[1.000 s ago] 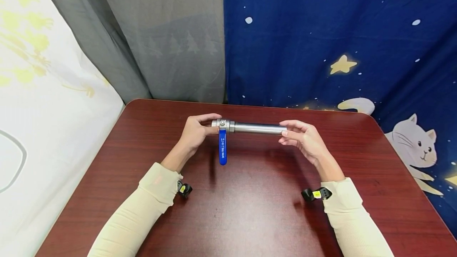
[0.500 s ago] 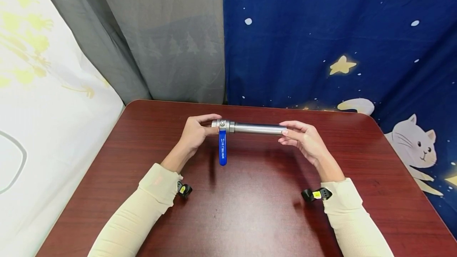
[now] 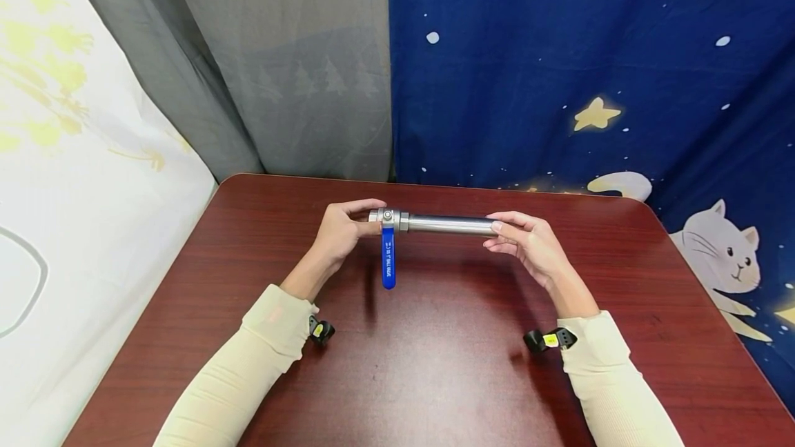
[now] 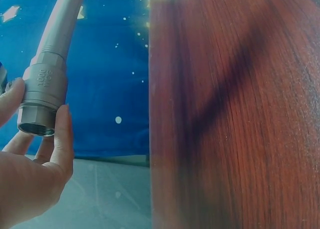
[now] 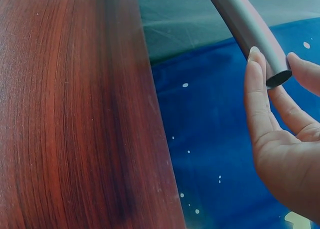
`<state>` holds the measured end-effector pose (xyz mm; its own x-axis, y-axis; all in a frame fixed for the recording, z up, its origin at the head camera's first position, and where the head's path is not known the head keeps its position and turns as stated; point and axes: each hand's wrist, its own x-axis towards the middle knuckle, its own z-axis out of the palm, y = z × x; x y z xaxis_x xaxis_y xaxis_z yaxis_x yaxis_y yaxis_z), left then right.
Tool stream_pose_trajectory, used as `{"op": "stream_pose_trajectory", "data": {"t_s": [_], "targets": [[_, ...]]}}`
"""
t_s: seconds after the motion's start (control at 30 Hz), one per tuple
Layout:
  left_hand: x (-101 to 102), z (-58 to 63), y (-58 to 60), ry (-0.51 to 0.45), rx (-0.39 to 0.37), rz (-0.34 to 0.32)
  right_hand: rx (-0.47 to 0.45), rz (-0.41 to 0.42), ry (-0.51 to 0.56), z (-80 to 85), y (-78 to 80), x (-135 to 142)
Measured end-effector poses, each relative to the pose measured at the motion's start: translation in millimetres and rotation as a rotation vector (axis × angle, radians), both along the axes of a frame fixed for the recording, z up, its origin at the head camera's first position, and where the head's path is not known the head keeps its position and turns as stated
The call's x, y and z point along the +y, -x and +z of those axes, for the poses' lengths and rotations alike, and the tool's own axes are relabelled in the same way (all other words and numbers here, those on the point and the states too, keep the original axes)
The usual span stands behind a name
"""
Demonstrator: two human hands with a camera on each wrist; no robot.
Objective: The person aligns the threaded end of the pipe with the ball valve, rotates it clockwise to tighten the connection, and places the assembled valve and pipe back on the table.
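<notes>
A steel ball valve [image 3: 388,216] with a blue lever handle [image 3: 388,258] is joined to a straight metal pipe [image 3: 450,224], both held level above the table. The handle points toward me, across the pipe's line. My left hand [image 3: 337,233] grips the valve's left end between thumb and fingers. In the left wrist view, raised lettering marks the valve body [image 4: 45,84], and its open end shows. My right hand [image 3: 533,243] pinches the pipe's right end. From the right wrist, the pipe [image 5: 257,29] shows a hollow end [image 5: 279,79] between thumb and fingers.
Beneath lies a dark red wooden table [image 3: 422,350] with rounded far corners. Behind it hang a grey curtain [image 3: 298,74] and a blue curtain [image 3: 546,54] with stars and a cat. White cloth [image 3: 93,192] hangs at the left. Small black cameras sit on both wrists.
</notes>
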<state>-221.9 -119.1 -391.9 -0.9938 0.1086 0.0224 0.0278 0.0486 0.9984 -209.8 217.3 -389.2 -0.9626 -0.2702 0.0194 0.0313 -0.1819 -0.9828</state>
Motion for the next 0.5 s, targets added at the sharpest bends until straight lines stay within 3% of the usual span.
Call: {"op": "stream_pose_trajectory", "data": {"t_s": [0.5], "targets": [[-2.0,-3.0,0.8,0.000,-0.007,0.001,0.003,0.070,-0.001,-3.2,2.0,0.9]]}}
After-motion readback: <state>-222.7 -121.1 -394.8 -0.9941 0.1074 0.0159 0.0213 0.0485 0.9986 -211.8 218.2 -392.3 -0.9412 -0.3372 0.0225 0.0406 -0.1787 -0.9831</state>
